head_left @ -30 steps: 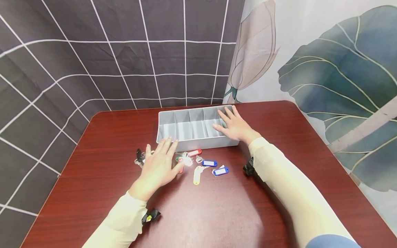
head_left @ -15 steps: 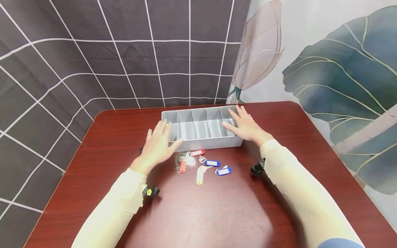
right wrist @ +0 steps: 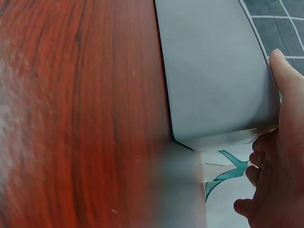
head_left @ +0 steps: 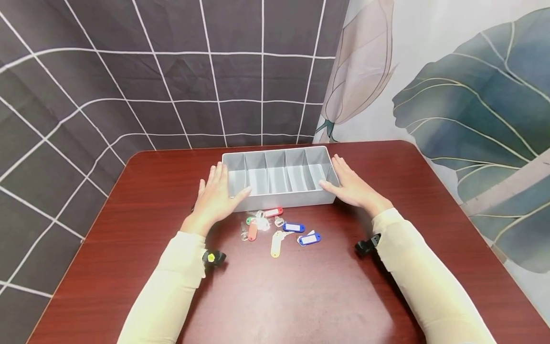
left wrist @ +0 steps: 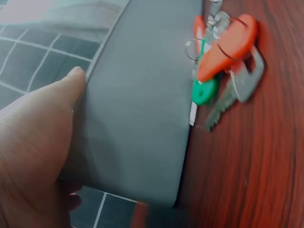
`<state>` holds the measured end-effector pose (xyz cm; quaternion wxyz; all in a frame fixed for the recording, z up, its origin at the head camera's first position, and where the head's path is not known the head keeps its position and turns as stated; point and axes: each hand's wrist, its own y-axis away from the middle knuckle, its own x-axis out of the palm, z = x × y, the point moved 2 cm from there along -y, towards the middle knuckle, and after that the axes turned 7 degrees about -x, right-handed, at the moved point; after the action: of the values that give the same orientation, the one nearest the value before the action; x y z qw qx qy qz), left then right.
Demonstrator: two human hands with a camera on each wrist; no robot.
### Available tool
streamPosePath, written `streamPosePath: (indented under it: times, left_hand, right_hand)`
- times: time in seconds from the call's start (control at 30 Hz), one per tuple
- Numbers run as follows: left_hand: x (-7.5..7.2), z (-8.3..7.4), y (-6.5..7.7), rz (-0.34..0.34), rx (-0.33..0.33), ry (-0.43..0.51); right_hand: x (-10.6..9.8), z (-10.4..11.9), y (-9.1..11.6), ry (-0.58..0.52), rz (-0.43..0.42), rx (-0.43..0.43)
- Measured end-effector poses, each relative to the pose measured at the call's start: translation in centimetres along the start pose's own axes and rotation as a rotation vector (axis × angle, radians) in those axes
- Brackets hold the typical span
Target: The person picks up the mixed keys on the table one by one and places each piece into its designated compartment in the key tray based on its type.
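Observation:
A grey tray (head_left: 279, 199) with several compartments sits toward the table's far side, between both hands. My left hand (head_left: 210, 200) lies along its left end, fingers extended and thumb at the front rim. At the opposite end, my right hand (head_left: 354, 188) has its fingers beside the end wall and its thumb over the front corner. Both wrist views show a thumb by the rim of the tray's smooth front wall (left wrist: 137, 95). Keys with coloured tags lie before the tray: yellow (head_left: 276, 244), blue (head_left: 293, 227), red (head_left: 253, 231) and green (left wrist: 204, 90).
The reddish-brown wooden table (head_left: 275, 296) ends just behind the tray. A dark curtain with white grid lines (head_left: 180, 81) hangs behind it, and a leaf-patterned curtain (head_left: 472, 119) is at the right. Part of a black item shows behind my left hand.
My left hand has moved forward from over the keys to the tray's left end. My right hand has shifted from above the right compartment outward to the right end. The tray stays put.

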<state>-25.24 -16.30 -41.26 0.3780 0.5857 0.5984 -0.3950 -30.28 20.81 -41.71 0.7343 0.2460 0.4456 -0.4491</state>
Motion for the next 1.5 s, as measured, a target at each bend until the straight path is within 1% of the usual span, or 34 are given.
streamPosePath:
  times: [0.13, 0.27, 0.5, 0.63, 0.8, 0.9, 1.03, 1.13, 1.23, 1.3, 1.37, 1.43, 1.5]
  left_hand:
    - [-0.1, 0.2, 0.4, -0.009, -0.027, 0.021]
    - [-0.1, 0.2, 0.4, -0.012, -0.026, 0.031]
    - [-0.3, 0.5, 0.4, -0.013, -0.039, 0.041]
    - [-0.4, 0.7, 0.5, -0.008, -0.054, 0.052]
    - [-0.3, 1.0, 0.7, 0.001, -0.062, 0.064]
    - [-0.2, 1.0, 0.6, -0.001, -0.056, 0.067]
    - [-0.2, 0.8, 0.4, 0.004, -0.048, 0.074]
    - [-0.2, 0.8, 0.3, 0.004, -0.041, 0.075]
    - [-0.2, 0.7, 0.3, 0.003, -0.038, 0.076]
    - [-0.2, 0.7, 0.3, 0.013, -0.043, 0.076]
    - [-0.1, 0.7, 0.3, 0.018, -0.045, 0.076]
    - [-0.1, 0.7, 0.2, 0.018, -0.043, 0.079]
    - [0.0, 0.6, 0.0, 0.002, -0.035, 0.085]
  right_hand:
    - [0.5, 0.1, 0.3, -0.024, -0.025, -0.030]
    - [0.9, 0.2, 0.6, -0.021, -0.058, -0.051]
    - [1.4, 0.6, 0.8, -0.059, -0.081, -0.048]
    - [1.4, 0.9, 0.6, -0.046, -0.087, -0.059]
    - [1.0, 1.5, 0.7, -0.012, -0.100, -0.097]
    - [0.4, 1.9, 1.1, 0.003, -0.138, -0.123]
    - [-0.7, 2.7, 1.9, -0.001, -0.241, -0.157]
    - [-1.4, 3.3, 2.4, -0.041, -0.319, -0.191]
    - [-1.6, 3.9, 2.6, -0.109, -0.358, -0.253]
    - [-1.6, 4.3, 2.8, -0.161, -0.356, -0.302]
    - [-1.5, 4.8, 3.0, -0.213, -0.336, -0.345]
    - [-1.4, 5.3, 3.2, -0.260, -0.312, -0.374]
    - [-1.3, 5.8, 3.3, -0.293, -0.283, -0.391]
